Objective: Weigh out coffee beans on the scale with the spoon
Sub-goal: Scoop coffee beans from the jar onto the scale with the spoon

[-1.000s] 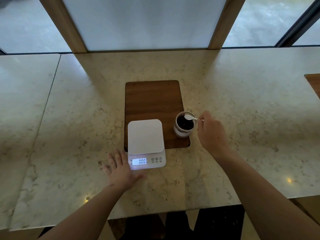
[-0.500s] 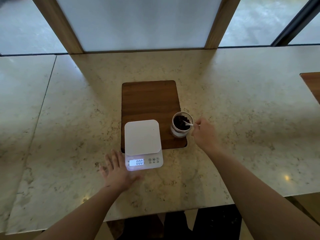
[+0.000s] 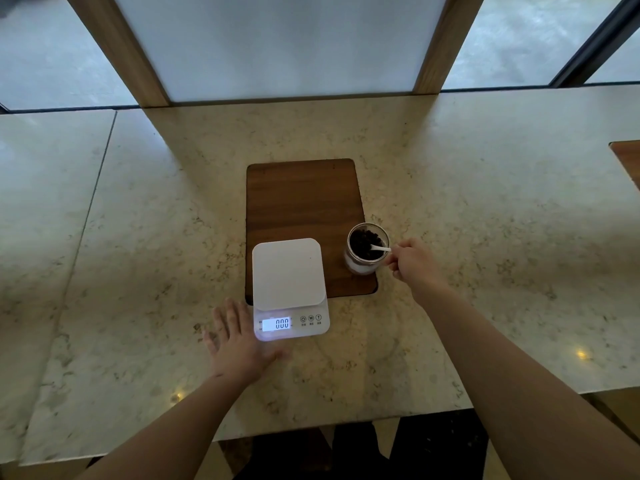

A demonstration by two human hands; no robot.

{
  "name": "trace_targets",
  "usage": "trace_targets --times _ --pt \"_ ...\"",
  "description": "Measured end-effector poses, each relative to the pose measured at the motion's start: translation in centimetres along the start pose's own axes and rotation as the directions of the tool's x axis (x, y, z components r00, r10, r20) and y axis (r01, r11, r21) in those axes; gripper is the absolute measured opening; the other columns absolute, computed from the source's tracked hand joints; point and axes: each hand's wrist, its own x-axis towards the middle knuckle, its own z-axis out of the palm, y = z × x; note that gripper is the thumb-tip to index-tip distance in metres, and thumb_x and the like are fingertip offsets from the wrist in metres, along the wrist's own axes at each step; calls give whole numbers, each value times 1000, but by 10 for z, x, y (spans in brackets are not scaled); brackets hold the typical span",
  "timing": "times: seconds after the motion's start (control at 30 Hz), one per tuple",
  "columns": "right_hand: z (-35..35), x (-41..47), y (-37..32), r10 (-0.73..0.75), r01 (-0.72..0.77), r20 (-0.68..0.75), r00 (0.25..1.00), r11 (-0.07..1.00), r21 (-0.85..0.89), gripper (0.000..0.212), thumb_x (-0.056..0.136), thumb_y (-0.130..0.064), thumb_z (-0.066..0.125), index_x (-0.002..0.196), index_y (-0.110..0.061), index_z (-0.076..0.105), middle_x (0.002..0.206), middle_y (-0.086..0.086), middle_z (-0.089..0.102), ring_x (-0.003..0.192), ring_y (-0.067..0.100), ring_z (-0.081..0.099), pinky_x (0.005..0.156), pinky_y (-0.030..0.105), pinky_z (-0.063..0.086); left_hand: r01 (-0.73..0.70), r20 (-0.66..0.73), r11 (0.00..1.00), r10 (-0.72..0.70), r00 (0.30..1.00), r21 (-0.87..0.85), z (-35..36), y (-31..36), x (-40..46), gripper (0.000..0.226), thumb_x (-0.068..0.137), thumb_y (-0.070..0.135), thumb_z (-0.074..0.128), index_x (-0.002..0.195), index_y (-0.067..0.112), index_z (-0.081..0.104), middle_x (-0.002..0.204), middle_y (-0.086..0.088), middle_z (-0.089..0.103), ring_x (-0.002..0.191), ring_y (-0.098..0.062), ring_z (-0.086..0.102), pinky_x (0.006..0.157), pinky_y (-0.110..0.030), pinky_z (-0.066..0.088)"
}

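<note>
A white digital scale (image 3: 288,273) lies half on a wooden board (image 3: 303,199), its lit display reading 0.00 and its platform bare. To its right a glass jar (image 3: 366,248) stands on the board's near right corner, filled with dark coffee beans (image 3: 362,243). My right hand (image 3: 414,261) pinches the handle of a small white spoon (image 3: 380,249), whose bowl is dipped into the beans. My left hand (image 3: 239,341) rests flat on the counter, fingers spread, just left of the scale's display.
The marble counter (image 3: 485,237) stretches wide on both sides, with a seam at the left. Another wooden board (image 3: 628,157) shows at the far right edge. A window with wooden posts runs along the back. The counter's near edge is close to my body.
The spoon went from hovering over the jar's rim down into the beans. My right hand dropped slightly toward the jar. My left hand stayed beside the scale.
</note>
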Motion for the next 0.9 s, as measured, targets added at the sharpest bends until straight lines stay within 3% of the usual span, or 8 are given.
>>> trace_targets --times 0.27,0.5,0.9 --pt "0 4 6 112 -117 40 993 982 150 12 100 -11 46 91 -8 53 65 6 64 53 13 52 48 27 42 5 -10 999 -5 1000 -34 1 2 -1 140 55 98 39 146 20 -33 156 -9 -37 137 -32 -42 114 -63 -14" --pt "0 4 8 131 -141 59 990 965 222 11 101 -12 46 93 -7 52 49 -2 65 46 10 52 42 24 41 -3 -7 999 2 1000 -35 2 -1 3 142 56 97 44 147 19 -31 157 -9 -34 138 -31 -41 114 -63 -13" --pt "-2 1 8 192 -218 109 975 913 344 14 102 -9 45 89 -8 50 48 0 64 48 11 51 43 22 41 -2 -23 999 1 1000 -41 3 -2 1 141 51 100 36 143 23 -38 157 -7 -36 136 -30 -42 115 -62 -13"
